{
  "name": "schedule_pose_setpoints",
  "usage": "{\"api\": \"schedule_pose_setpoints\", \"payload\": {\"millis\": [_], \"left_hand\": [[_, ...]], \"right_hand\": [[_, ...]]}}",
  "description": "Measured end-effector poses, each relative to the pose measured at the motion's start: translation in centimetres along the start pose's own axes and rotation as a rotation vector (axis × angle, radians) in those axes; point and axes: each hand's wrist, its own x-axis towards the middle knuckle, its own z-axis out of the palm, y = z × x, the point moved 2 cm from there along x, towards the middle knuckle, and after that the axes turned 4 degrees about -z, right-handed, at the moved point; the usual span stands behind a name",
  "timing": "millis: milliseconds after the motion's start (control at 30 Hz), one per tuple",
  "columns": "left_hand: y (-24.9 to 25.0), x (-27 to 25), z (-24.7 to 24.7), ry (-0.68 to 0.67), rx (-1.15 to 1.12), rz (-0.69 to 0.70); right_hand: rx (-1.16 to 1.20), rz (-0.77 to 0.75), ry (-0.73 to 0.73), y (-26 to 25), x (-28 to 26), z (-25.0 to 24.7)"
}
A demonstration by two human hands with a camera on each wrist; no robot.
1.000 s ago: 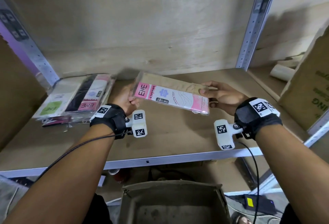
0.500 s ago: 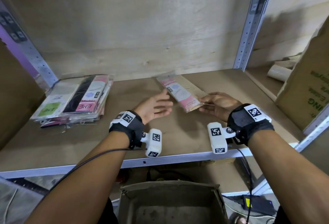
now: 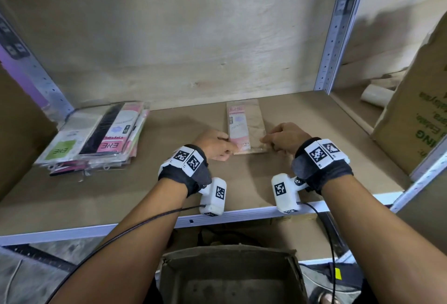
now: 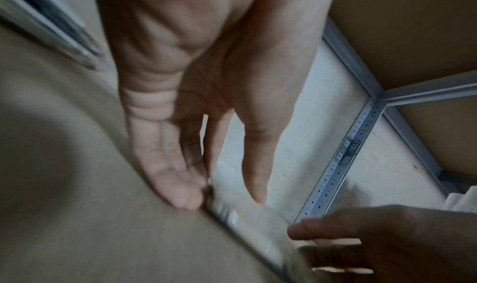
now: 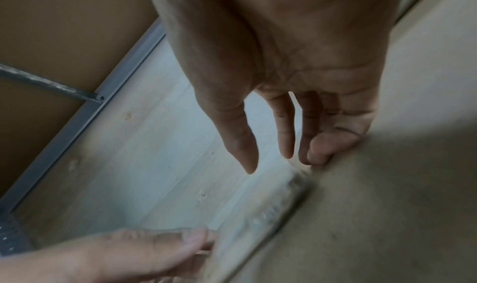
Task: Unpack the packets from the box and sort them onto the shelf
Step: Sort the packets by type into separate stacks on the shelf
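A pink and tan stocking packet lies flat on the wooden shelf, long side pointing at the back wall. My left hand pinches its near left corner, thumb on top in the left wrist view. My right hand pinches the near right corner, fingers curled. The right wrist view shows that hand at the packet's edge, blurred. A stack of sorted packets sits at the shelf's left end. The open cardboard box stands below the shelf; its visible bottom is bare.
A grey steel upright bounds the shelf bay at the right. Beyond it a large printed carton leans, with a pale roll behind. Another carton stands at the far left. Bare shelf board lies between the stack and the packet.
The packet has swung from slanted to lengthwise and come down flat on the shelf. My left hand, which had let go, is back at its near left corner.
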Motion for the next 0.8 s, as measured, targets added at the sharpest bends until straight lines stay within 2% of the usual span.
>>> {"api": "schedule_pose_setpoints", "payload": {"millis": [133,300,800], "left_hand": [[0.9,-0.1,-0.1,0.004,0.090,-0.044],[1.9,-0.4,1.6,-0.028,0.073,-0.050],[7.4,1.6,11.0,-0.181,-0.028,-0.056]], "right_hand": [[-0.062,-0.048,0.019,0.2,0.2,-0.1],[0.021,-0.044,-0.019,0.4,-0.2,-0.9],[-0.194,-0.015,0.200,3.4,0.0,-9.1]]}}
